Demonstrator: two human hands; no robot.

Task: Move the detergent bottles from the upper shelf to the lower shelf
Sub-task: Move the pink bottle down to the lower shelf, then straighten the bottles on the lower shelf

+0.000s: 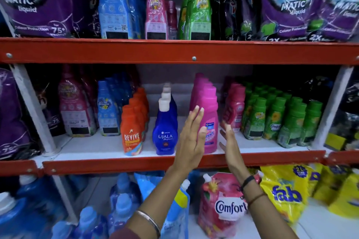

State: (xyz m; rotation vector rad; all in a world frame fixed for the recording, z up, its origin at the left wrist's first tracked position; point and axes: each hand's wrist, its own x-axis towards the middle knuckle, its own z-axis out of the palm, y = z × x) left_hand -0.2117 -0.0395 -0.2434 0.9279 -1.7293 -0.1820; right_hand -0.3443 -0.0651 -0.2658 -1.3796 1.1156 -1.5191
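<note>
a person's 2 bare hands reach toward the middle shelf [116, 147] of a red-edged store rack stocked with laundry products. the left hand [191, 137], fingers straight and spread, its grip apart and empty, is raised just in front of the left side of a bright pink vanish bottle [208, 120] standing upright at the front of its row. the right hand [230, 143], likewise flat with its grip apart, is held near the bottle's right side; whether either hand touches the bottle cannot be told. a blue ujala bottle [165, 132] and an orange revive bottle [132, 132] stand just left. on the upper shelf [194, 52], a blue bottle [114, 6], a pink bottle [156, 9] and a green bottle [200, 7] stand upright between purple safewash pouches [287, 6].
</note>
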